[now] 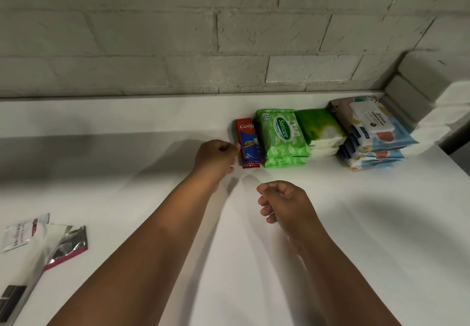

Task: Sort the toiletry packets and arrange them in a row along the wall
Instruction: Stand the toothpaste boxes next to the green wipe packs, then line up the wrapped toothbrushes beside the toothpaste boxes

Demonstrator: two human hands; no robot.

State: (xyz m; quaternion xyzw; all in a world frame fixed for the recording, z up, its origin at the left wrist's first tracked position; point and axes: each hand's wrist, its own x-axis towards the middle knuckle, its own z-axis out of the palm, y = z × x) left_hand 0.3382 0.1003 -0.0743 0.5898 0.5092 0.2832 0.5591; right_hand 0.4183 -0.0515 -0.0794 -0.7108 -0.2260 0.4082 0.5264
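Toiletry packets not yet sorted lie nearest me at the desk's [254,262] left edge: a few loose sachets [38,239], silver, white and pink. Further out, my right hand [282,199] hovers over bare desk, fingers curled, holding nothing. My left hand [216,156] reaches ahead, fingers curled, touching the left edge of the red toothpaste sachets [248,145]. Beyond, the row by the brick wall [229,33] runs rightward: green wipes packs [282,140], a green-and-white tissue stack [320,131], then stacked blue-and-beige wipes [371,132].
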